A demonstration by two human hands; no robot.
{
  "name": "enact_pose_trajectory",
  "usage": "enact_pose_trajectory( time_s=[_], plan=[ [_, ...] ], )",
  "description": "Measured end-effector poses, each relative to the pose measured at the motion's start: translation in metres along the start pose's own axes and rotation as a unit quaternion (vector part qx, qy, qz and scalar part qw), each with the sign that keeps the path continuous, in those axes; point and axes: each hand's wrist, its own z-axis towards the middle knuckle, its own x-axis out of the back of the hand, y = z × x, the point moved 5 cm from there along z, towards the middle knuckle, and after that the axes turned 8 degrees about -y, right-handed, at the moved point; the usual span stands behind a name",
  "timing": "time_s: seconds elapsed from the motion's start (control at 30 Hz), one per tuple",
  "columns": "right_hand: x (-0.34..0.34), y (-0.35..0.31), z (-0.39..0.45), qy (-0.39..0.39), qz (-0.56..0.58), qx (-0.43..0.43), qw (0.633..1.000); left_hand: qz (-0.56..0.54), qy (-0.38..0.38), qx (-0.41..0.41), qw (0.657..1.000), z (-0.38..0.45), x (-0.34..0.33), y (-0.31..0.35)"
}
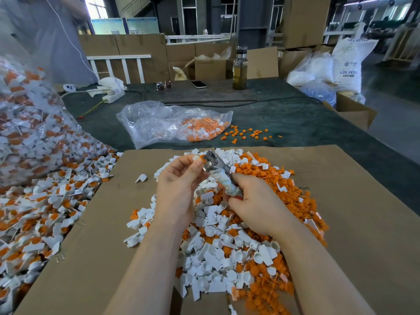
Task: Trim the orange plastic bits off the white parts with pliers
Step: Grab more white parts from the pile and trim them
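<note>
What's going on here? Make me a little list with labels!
left hand: pinches a small white part with an orange bit
right hand: grips the pliers by the wrapped handle
pliers head: right at the part
pile: white and orange pieces on cardboard
far back: bottle, phone

A dim factory hall with dark steel columns [252, 17] and bright daylight windows [96, 6] at the back (a staircase shows beside them). Stacked brown cardboard boxes [141, 53] line the dark green cloth-covered table [284, 114]; grey concrete floor [395, 123] lies right.
</note>
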Motion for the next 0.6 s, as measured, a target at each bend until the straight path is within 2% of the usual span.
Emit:
enact_pose_trajectory(
  time_s=[0.1, 0.2, 0.3, 0.37, 0.47, 0.6],
  plan=[
    [-0.001, 0.002, 0.0, 0.027, -0.031, -0.008, 0.999, -0.031, 0.016, 0.032, 0.999, -0.001, 0.004, 0.0],
    [0.003, 0.009, 0.001, 0.057, -0.063, -0.038, 0.996, -0.116, 0.102, 0.055, 0.986, 0.0, 0.022, 0.004],
    [0.01, 0.019, 0.002, 0.091, -0.086, -0.078, 0.989, -0.197, 0.219, 0.075, 0.953, -0.001, 0.05, 0.008],
    [0.015, 0.024, 0.001, 0.114, -0.105, -0.104, 0.982, -0.252, 0.269, 0.077, 0.926, -0.003, 0.064, 0.009],
    [0.018, 0.03, 0.0, 0.133, -0.127, -0.132, 0.974, -0.325, 0.313, 0.066, 0.89, -0.005, 0.077, 0.01],
    [0.016, 0.034, -0.001, 0.133, -0.158, -0.158, 0.966, -0.362, 0.337, 0.036, 0.868, -0.005, 0.081, 0.011]
  ],
)
